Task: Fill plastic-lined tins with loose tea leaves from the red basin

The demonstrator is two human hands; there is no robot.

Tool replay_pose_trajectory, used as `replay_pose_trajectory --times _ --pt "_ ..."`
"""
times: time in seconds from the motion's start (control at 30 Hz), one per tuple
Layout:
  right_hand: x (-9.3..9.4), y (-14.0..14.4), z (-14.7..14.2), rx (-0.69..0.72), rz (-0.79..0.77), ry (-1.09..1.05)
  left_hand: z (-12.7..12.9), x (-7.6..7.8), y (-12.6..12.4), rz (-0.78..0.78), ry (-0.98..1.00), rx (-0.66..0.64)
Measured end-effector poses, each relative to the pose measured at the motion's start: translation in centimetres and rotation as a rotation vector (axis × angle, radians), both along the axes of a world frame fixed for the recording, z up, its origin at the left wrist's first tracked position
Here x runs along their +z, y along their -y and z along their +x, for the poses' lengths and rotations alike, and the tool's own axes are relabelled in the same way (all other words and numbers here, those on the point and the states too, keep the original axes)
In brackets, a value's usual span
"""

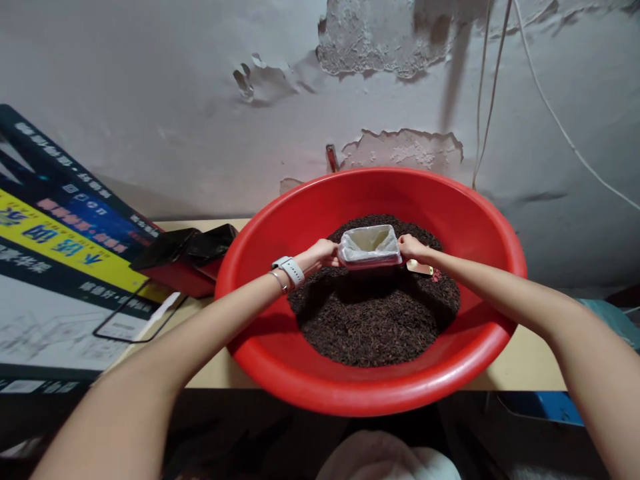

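A small rectangular box (373, 265), lined with a translucent plastic bag (353, 249), is held mouth up above a heap of dark brown, loose, stick-like bits (375, 327). The heap fills the bottom of a big red plastic basin (370, 399). My left hand (324, 253), with a pale watch at its wrist, grips the box and bag edge on the left side. On the opposite side my right hand (411, 247) pinches the edge with closed fingers. Just below that hand lies a pale, flat item (419, 267) with a red part, too small to name.
The basin stands on a pale tabletop (530, 360). Left of it are dark red and black boxes or bags (167, 257), a thin black wire frame (140, 340) and large printed cartons (55, 287). Behind rises a peeling wall (200, 100) with hanging white cords (545, 100).
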State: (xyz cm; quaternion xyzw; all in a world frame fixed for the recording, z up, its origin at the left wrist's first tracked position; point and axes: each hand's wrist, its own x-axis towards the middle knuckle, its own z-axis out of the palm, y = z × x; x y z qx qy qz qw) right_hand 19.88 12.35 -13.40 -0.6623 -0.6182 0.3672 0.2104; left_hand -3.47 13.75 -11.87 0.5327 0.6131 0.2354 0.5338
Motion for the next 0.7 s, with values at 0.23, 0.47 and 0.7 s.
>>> replay_pose_trajectory --times 0.23,0.47,0.7 --pt "-1.4 -0.5 -0.2 0.075 -0.074 0.189 0.5 -2.9 0.3 -0.001 -0.118 -0.155" --pt "0.4 -0.2 0.3 0.081 0.147 0.457 0.5 -4.3 -0.3 0.104 -0.484 -0.193" --pt "6.5 -0.2 -2.4 0.543 0.543 0.369 0.8 -0.4 -2.0 0.618 -0.600 -0.105"
